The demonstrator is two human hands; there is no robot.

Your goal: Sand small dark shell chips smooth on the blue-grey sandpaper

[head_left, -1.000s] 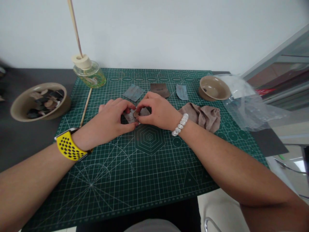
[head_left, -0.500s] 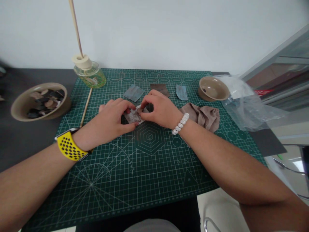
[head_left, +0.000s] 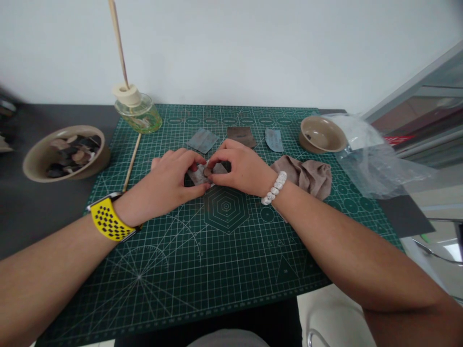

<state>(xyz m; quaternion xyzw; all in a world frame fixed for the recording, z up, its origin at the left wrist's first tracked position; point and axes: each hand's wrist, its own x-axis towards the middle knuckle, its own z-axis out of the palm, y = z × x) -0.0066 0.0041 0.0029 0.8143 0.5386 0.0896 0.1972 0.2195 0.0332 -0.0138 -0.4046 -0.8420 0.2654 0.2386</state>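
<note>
Pinching a disc point(head_left: 207, 171) in our right hand point(head_left: 244, 166), left hand point(head_left: 173, 176) spreading open on grey sheet point(head_left: 196, 178), pieces point(head_left: 74, 154) crowding left bowl point(head_left: 94, 166), speck point(head_left: 308, 137) dotting right bowl point(head_left: 327, 136).

2 hands point(head_left: 168, 176) point(head_left: 246, 167), 2 bowls point(head_left: 36, 159) point(head_left: 327, 140), 1 cloth point(head_left: 307, 174)

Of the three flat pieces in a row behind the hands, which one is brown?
The middle piece, partly hidden behind the right hand, is the brown one. The left piece and the right piece are both blue-grey.
</note>
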